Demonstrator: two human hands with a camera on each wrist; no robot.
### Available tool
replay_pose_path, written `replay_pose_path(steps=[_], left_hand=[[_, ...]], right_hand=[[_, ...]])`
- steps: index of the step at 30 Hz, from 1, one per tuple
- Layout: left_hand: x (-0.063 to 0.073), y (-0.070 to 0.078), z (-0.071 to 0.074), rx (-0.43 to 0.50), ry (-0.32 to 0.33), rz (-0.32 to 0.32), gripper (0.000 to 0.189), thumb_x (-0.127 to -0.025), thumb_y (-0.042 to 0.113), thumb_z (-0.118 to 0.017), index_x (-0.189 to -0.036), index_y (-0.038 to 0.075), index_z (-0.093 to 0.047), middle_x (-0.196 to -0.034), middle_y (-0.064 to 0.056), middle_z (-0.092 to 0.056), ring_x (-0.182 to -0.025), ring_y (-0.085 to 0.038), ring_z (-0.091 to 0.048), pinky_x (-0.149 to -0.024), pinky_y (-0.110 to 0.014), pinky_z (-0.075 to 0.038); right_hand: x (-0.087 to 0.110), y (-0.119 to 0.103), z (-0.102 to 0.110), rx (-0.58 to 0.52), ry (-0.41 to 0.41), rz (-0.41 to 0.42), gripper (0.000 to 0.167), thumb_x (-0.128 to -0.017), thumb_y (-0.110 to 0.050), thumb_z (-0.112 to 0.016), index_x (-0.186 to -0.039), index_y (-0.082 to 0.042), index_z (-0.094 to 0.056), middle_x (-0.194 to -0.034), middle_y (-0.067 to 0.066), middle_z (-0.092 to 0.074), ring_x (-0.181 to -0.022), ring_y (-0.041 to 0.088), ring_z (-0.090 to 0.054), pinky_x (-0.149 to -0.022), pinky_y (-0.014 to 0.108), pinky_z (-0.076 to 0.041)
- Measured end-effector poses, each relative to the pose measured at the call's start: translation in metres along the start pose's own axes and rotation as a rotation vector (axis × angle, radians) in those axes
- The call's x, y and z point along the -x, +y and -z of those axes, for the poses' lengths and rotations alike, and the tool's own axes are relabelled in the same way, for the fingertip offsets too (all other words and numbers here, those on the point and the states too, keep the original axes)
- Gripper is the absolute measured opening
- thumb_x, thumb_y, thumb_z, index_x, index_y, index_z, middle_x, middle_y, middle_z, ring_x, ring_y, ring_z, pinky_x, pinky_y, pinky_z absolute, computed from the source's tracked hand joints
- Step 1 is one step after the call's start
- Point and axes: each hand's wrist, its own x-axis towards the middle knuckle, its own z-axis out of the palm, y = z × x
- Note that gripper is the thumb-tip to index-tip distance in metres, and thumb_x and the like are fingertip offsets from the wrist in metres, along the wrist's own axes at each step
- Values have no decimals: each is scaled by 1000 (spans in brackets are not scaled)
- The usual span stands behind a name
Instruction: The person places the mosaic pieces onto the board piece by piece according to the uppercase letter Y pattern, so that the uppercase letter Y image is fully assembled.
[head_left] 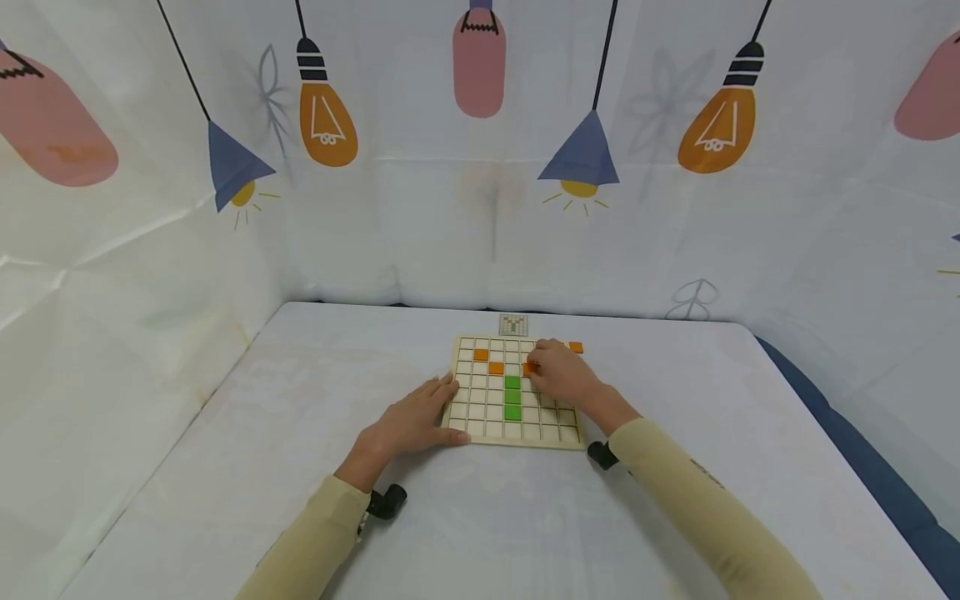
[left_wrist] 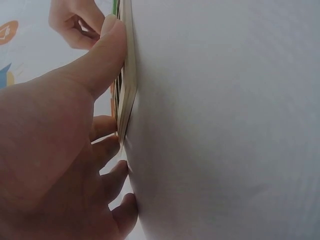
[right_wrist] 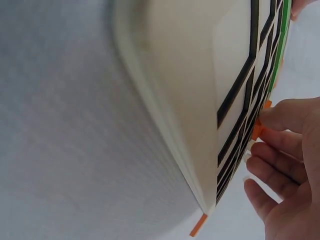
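A pale wooden grid board (head_left: 477, 430) lies on the white table. Three green tiles (head_left: 512, 397) form a column in its middle, and two orange tiles (head_left: 481, 355) sit diagonally toward its upper left. My right hand (head_left: 566, 377) pinches another orange tile (right_wrist: 257, 129) between thumb and fingertip over the board's squares, right of the green column. Whether that tile sits inside a square cannot be told. At the board's left side rests my left hand (head_left: 412, 419), its fingers extended along the edge and its thumb (left_wrist: 102, 55) touching the near left corner.
One loose orange tile (head_left: 576, 347) lies on the table past the board's far right corner. Behind the board is a small pattern card (head_left: 513, 325). A white cloth wall (head_left: 420, 242) with printed lamps rises beyond the table (head_left: 337, 358).
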Motion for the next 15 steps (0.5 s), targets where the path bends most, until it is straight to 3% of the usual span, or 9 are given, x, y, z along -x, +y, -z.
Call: replay_pose_path(steps=[15], left_hand=[[-2,0,0,1,-6,14,96,-84,65,-67,-158,19,-28,-168,2,-17,-155,-25,-18,-117,-57,-33]], right_hand=[[-2,3,-5,-1,12,1,21,-96,-18,-63,-110,-7,-74,-100,4,-64,-89,19,-54,-79,33,-50]])
